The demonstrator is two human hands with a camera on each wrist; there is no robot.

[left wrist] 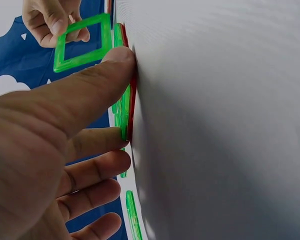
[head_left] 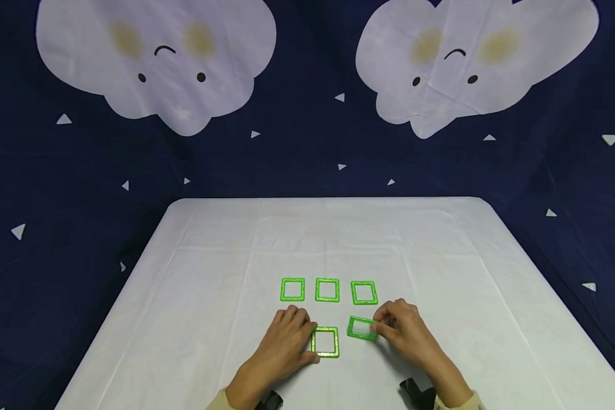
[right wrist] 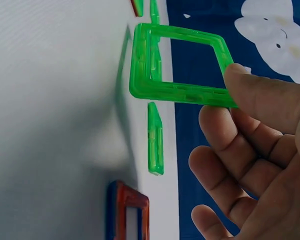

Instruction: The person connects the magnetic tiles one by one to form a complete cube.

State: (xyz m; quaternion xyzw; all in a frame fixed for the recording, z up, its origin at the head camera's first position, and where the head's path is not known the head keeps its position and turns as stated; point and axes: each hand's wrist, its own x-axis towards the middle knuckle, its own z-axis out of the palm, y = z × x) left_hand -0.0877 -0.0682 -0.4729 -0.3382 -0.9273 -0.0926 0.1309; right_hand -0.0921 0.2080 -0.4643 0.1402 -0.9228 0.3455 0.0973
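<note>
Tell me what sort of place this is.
Probably an indoor play or filming corner: a white-covered table, a dark blue cloud-print cloth behind it, and green square frames lying on the table.

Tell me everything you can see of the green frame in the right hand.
The green frame is a four-sided outline with an open centre, glossy and translucent, apparently plastic. It looks whole. The right hand pinches it near one corner; nothing else touches it. Tilted, it is held just above the white tabletop, to the right of the left hand.
</note>
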